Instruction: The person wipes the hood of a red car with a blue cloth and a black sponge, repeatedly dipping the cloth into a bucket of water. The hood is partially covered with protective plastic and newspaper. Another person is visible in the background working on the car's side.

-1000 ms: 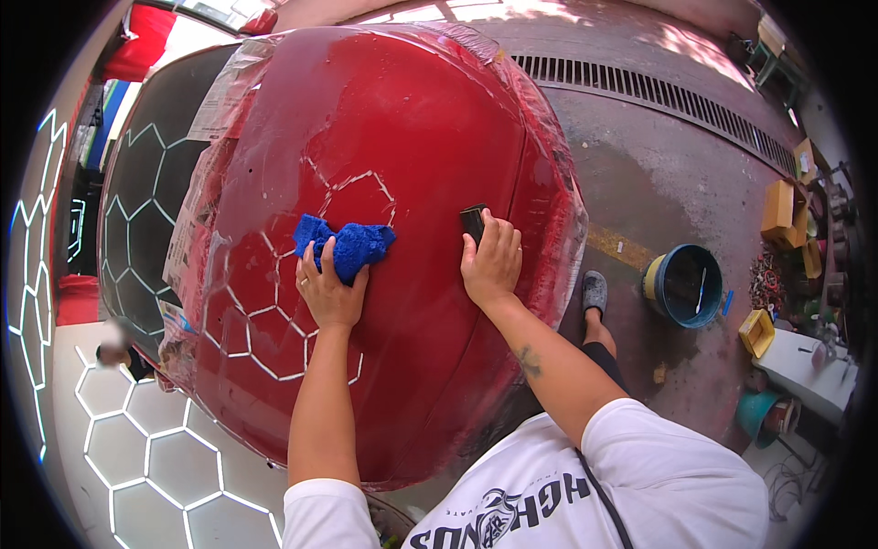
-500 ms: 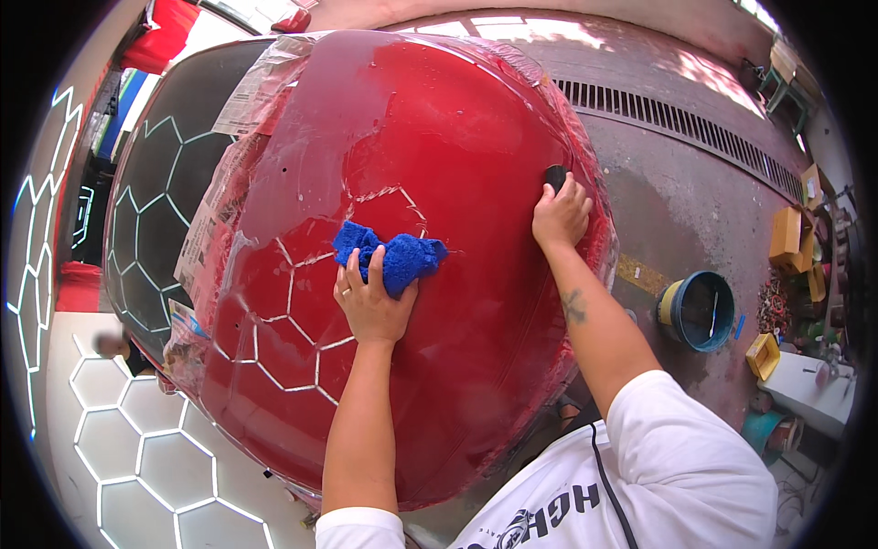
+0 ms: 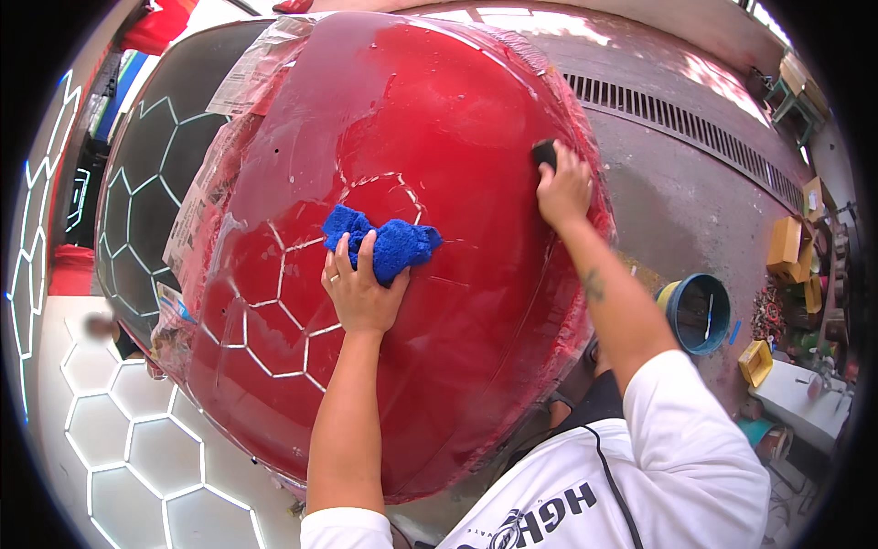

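My left hand (image 3: 359,291) is closed on a crumpled blue cloth (image 3: 395,247), pressed against a glossy red car hood (image 3: 439,348). Farther right, near the hood's curved edge, a small black block (image 3: 545,154) is in my right hand (image 3: 564,190). Its underside, against the paint, is hidden. Wet streaks and reflections of hexagonal lights show on the red surface. Newspaper masking (image 3: 197,210) and crinkled plastic film run between the hood and the dark windshield (image 3: 146,183).
Right of the car, a blue bucket (image 3: 722,316) stands on the wet floor beside a long drain grate (image 3: 686,123). Cardboard boxes (image 3: 788,249), a yellow tray (image 3: 755,363) and a white bench (image 3: 800,403) line the far right. Someone's blurred head (image 3: 99,325) appears at the left.
My right hand and the black block have shifted slightly farther up along the hood's edge. My left hand keeps its hold on the cloth. The whole view has shifted a little.
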A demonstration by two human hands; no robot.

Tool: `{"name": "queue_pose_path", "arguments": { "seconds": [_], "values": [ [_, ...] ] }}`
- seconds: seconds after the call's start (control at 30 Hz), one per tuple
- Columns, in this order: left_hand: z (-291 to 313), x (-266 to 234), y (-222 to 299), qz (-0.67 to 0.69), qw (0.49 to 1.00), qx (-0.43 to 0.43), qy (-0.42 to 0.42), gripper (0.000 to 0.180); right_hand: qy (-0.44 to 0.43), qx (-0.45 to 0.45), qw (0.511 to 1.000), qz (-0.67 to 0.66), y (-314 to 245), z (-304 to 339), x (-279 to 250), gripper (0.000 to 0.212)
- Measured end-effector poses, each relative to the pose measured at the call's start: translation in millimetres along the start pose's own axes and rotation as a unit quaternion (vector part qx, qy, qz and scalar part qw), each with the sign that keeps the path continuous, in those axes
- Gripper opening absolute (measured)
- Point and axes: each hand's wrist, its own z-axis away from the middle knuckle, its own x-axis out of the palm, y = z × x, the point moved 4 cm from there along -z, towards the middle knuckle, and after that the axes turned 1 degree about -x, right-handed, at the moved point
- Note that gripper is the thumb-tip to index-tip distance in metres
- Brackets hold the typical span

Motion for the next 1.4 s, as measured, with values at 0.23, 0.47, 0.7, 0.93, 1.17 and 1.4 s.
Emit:
{"name": "queue_pose_path", "arguments": {
  "seconds": [0.23,0.47,0.7,0.93,1.17,1.4],
  "values": [
    [0.6,2.1,-0.1,0.012,1.0,0.003,0.011,0.088,0.011,-0.026,0.999,-0.025,-27.9,80.5,-19.1,0.06],
    [3.6,-9.2,-1.6,0.011,1.0,-0.009,0.0,0.089,-0.025,-0.061,0.997,-0.039,-23.8,69.0,-19.2,0.062],
    [3.5,2.7,10.2,0.028,1.0,0.009,0.009,0.091,0.037,-0.009,0.998,0.055,-4.5,-48.4,-5.2,0.057],
    [5.2,-11.3,-1.3,0.028,0.999,-0.015,0.009,0.087,-0.092,-0.132,0.984,-0.079,-70.0,205.3,-74.6,0.075],
    [-0.4,-19.2,14.7,0.06,0.998,-0.012,0.031,0.087,-0.164,0.028,0.986,-0.022,-27.7,-10.1,-81.3,0.051],
    [15.1,-20.4,0.7,0.075,0.995,-0.015,0.065,0.089,-0.144,0.053,0.988,0.003,149.8,47.2,-206.4,0.056]
  ]
}}
